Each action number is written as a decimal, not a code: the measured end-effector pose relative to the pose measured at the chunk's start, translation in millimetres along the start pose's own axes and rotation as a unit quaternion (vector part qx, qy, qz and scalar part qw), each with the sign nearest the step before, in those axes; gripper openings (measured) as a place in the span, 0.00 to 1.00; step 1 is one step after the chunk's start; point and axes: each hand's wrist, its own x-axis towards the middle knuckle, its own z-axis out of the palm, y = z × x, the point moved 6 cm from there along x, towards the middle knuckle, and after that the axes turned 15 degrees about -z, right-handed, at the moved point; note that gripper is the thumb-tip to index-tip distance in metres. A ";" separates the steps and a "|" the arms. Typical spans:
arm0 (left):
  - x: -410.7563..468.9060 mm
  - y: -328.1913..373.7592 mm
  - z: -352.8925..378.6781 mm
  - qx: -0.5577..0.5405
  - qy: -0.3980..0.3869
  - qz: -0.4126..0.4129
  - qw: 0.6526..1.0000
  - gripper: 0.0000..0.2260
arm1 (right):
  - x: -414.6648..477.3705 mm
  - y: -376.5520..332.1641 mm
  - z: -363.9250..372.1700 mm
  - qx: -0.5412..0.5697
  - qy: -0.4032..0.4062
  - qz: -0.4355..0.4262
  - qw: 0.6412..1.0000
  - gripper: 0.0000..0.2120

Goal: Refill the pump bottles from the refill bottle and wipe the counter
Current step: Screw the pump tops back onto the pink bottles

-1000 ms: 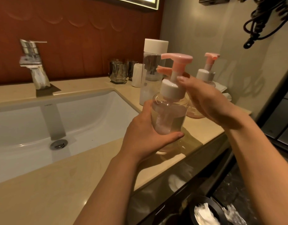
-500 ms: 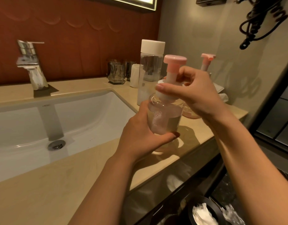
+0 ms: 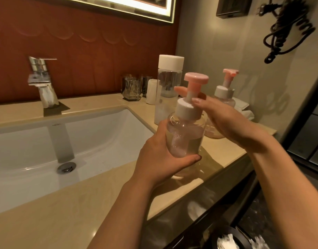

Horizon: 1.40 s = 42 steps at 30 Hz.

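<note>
My left hand (image 3: 160,159) clamps the pump bottle (image 3: 185,141) steady over the near counter (image 3: 65,203) so my right hand (image 3: 226,123), pinching its white collar (image 3: 186,110), can twist it, I judge; the refill bottle (image 3: 170,83) stands just behind.

Far clear pump bottle with pink pump (image 3: 224,92): lower body hidden behind right hand (image 3: 226,121). Black round bin (image 3: 224,229), near right: cut by bottom edge.

Refill bottle (image 3: 168,90) behind held pump bottle (image 3: 186,130)
</note>
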 end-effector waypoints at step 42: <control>-0.8 1.4 -1.3 -0.017 -0.005 -0.003 1.000 0.39 | 0.3 5.5 -0.8 -0.093 0.140 0.014 0.986 0.32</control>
